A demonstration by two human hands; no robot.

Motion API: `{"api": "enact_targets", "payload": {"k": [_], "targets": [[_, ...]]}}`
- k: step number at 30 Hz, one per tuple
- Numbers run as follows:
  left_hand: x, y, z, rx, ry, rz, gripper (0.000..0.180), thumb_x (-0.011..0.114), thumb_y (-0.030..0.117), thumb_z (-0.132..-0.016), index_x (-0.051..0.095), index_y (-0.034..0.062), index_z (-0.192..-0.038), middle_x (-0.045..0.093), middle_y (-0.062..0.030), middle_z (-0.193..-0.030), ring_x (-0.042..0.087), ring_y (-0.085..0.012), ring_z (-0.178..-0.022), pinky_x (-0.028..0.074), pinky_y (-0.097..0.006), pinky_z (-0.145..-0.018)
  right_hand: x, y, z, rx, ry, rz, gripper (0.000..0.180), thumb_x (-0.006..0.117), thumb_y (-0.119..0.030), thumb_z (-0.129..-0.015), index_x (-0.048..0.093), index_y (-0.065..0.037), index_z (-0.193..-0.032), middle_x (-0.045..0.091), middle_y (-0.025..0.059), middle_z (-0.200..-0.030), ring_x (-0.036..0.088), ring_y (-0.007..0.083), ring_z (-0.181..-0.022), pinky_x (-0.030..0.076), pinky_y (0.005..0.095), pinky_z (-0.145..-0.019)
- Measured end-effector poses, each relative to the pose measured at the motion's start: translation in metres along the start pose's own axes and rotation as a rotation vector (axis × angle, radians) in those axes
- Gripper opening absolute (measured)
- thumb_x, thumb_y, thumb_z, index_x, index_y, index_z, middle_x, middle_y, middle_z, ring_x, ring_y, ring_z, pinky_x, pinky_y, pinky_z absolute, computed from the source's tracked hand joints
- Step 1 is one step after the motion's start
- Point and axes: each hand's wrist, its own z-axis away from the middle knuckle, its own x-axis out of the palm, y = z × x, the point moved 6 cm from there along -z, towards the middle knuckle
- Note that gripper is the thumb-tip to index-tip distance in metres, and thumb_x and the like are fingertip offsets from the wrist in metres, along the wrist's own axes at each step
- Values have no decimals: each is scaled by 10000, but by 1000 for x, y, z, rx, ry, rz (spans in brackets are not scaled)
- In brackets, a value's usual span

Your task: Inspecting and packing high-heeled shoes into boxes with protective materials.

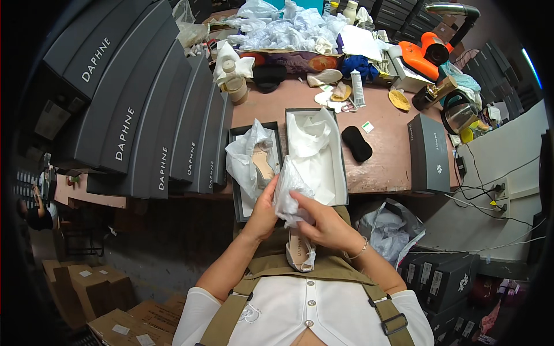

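Note:
Between my hands, over my lap, is a sandal with a beige insole, its heel end toward me. White tissue paper covers its front part. My left hand grips the wrapped part from the left. The fingers of my right hand are closed on the paper from the right. Just beyond, a second shoe lies in tissue inside a dark grey shoebox part. Beside it stands the other box part, pale inside, with crumpled white paper in it.
Stacked grey shoeboxes rise at the left. One closed shoebox stands at the table's right edge, near a glass kettle. A black oval pad lies on the pink table. Crumpled tissue fills a container at the back.

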Motion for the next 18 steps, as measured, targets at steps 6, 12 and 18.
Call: {"api": "enact_targets", "payload": {"k": [6,12,18], "targets": [[-3,-1,3,-52,-8,63,734,475,-89,-810,180,-23,-1479,389,-112,-1433,461,-177,-1248,386,-288,-1028,-2,-13,-2,-233,71,555,310,669,-48,-647,616,-26,-952,572,132,-935,568,302,-788,490,387,-737],[-2,4,0,-53,-6,70,750,461,-96,-788,182,-21,-1479,396,-110,-1426,465,-173,-1243,383,-291,-1030,12,-2,-13,-299,-13,446,383,655,-29,-663,626,-74,-1042,582,108,-936,586,284,-874,489,372,-730],[-11,6,6,7,6,59,761,469,-102,-781,180,-22,-1480,386,-119,-1432,428,-181,-1275,344,-294,-1059,5,2,8,-262,-184,228,394,665,-47,-740,631,-85,-1130,564,102,-1005,542,282,-932,430,402,-835]]}}
